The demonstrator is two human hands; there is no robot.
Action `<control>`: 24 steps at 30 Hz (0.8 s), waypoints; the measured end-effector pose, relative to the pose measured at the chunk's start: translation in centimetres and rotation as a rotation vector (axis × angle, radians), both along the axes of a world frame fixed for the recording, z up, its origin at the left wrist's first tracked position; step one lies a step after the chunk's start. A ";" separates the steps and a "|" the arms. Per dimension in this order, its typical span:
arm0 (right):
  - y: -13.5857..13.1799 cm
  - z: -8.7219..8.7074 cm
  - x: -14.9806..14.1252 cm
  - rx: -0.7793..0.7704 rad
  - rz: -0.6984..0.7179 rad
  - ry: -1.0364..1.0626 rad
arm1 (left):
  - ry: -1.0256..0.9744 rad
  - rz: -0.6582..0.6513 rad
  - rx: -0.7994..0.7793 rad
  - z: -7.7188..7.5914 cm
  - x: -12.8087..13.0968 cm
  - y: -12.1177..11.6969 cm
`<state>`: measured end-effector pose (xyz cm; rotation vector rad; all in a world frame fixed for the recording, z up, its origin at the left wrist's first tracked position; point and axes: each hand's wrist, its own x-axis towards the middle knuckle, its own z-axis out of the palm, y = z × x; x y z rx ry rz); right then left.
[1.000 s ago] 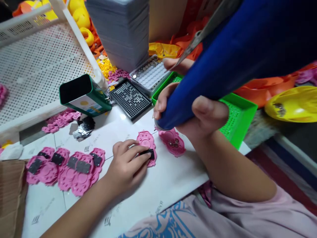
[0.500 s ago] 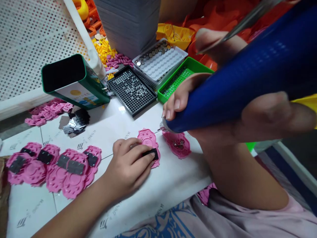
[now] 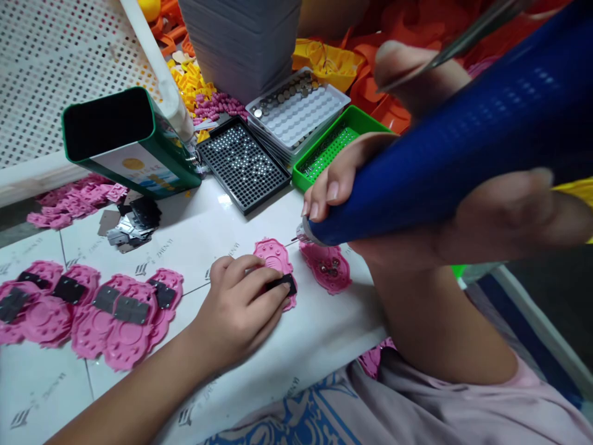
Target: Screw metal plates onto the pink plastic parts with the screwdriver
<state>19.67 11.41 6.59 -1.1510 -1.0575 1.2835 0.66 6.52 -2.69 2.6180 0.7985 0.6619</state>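
Note:
My left hand (image 3: 243, 300) lies over a pink plastic shell (image 3: 271, 251), its curled fingers holding the piece against the table. A black rectangular cover (image 3: 282, 283) sits on that shell, partly under the fingertips. In my right hand (image 3: 343, 179) is a thick blue electric screwdriver (image 3: 384, 204), tilted so that its bit (image 3: 295, 238) points left, just above the shell. A slim pointed metal tool (image 3: 458, 40), perhaps tweezers, also shows by the right hand's fingers. Beside the held shell, a second pink shell (image 3: 330, 269) has small metal parts inside.
Several pink shells with dark covers (image 3: 132, 309) lie at the left. Behind are a pile of metal plates (image 3: 134, 225), a dark green tin (image 3: 139, 154), a black screw tray (image 3: 245, 201), a green tray (image 3: 303, 183) and stacked pale trays (image 3: 324, 114) with button cells.
The view has shifted slightly, so the shells and tin at the left appear farther left. Both hands keep nearly the same pose, and the screwdriver bit still hovers near the shell.

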 end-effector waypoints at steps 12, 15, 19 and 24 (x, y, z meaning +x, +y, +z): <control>-0.2 -1.1 0.4 0.163 0.031 0.051 | -0.009 0.006 -0.009 0.0 -0.1 0.1; -0.2 -1.0 0.4 0.173 -0.003 0.078 | -0.006 0.006 -0.017 0.1 -0.1 0.1; -0.2 -0.8 0.3 0.156 0.008 0.089 | -0.012 0.003 -0.021 0.0 -0.1 0.2; -0.1 -1.0 0.3 0.150 0.008 0.058 | -0.027 -0.014 -0.045 0.0 -0.2 0.2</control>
